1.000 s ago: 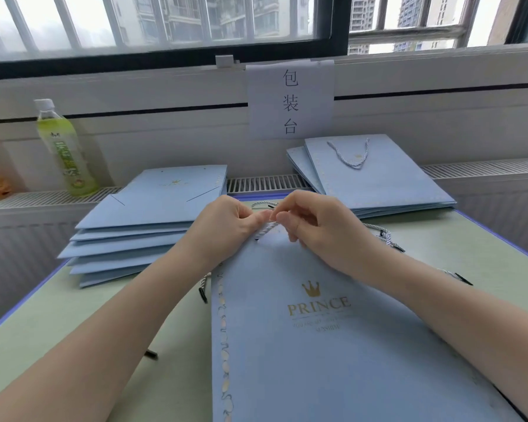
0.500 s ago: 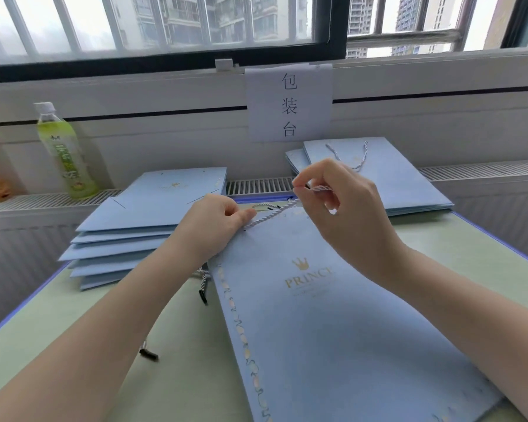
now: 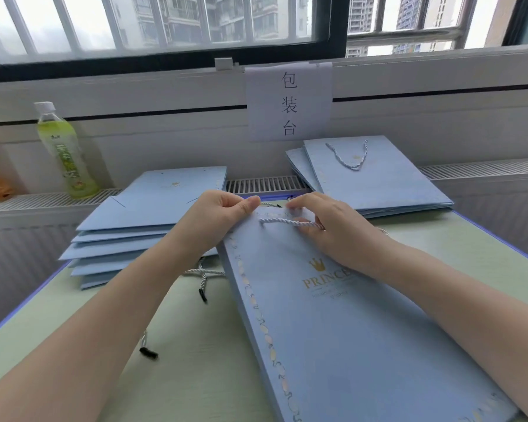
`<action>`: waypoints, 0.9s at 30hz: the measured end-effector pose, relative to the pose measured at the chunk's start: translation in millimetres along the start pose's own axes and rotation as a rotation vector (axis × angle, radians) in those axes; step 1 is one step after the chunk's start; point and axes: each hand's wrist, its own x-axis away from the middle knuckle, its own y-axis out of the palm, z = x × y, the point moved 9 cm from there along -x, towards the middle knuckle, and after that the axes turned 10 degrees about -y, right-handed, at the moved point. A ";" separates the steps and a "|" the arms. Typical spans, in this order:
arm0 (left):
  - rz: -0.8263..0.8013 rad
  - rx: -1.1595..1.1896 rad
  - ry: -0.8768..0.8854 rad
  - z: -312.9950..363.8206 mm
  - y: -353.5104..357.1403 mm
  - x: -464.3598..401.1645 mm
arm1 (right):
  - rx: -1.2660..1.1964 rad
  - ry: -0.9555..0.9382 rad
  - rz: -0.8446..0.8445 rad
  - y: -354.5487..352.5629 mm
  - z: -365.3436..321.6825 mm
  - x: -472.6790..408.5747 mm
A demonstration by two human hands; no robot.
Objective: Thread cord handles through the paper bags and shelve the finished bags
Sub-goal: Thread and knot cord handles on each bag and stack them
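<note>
Lying flat on green surface (image 3: 214, 370): blue "PRINCE" paper bag (image 3: 342, 345), top edge away from viewer. Left hand (image 3: 217, 220) pinches bag's top edge, thumb on top. Right hand (image 3: 333, 229) fingers curled, pinching white twisted cord (image 3: 284, 221) across bag's top. Unthreaded bag stack (image 3: 134, 226) far left; finished bags w/ handle (image 3: 375, 178) far right. Green drink bottle (image 3: 63, 150) on ledge.
</note>
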 end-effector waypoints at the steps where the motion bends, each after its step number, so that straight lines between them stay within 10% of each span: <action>1: -0.001 0.045 -0.012 -0.7 -0.2 -0.4 | -0.012 -0.013 0.008 -0.4 -2.6 -0.9; 14: -0.021 0.106 -0.119 -13.0 2.5 -4.2 | -0.298 0.002 0.087 -1.9 -8.8 -2.6; 27: 0.148 -0.658 -0.093 -4.1 -14.0 -2.5 | -0.705 0.259 0.653 -64.3 30.4 9.0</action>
